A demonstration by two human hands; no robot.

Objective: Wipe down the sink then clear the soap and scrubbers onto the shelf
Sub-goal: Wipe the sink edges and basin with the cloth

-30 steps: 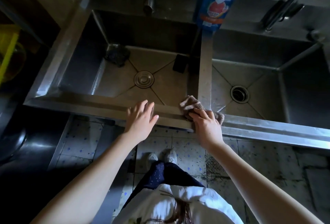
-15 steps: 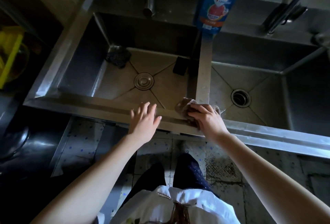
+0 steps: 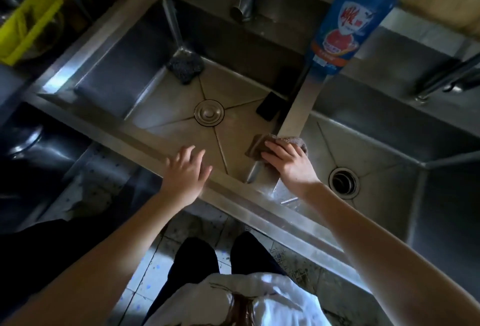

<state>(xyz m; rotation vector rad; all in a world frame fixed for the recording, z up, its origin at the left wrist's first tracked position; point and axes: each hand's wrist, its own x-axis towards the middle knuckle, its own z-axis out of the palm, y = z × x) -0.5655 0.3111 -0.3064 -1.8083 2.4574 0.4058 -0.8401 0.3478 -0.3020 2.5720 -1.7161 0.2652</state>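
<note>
A steel double sink (image 3: 109, 48) fills the view. My right hand (image 3: 288, 163) presses a brown cloth (image 3: 255, 145) onto the near end of the divider (image 3: 298, 107) between the two basins. My left hand (image 3: 185, 171) rests with fingers spread on the sink's front rim, holding nothing. A dark scrubber (image 3: 185, 66) lies in the far left corner of the left basin. A black sponge (image 3: 270, 109) leans against the divider in the same basin. A blue dish soap bottle (image 3: 348, 19) stands at the divider's far end.
A tap (image 3: 244, 1) hangs over the left basin's back wall. The left drain (image 3: 209, 112) is plugged, the right drain (image 3: 342, 183) is open. A yellow container (image 3: 28, 24) sits at far left. Dark metal rods (image 3: 446, 76) stick up at the back right.
My right hand has slid the cloth from the front rim up onto the divider. My left hand has stayed on the rim. The camera has leaned further over the sink.
</note>
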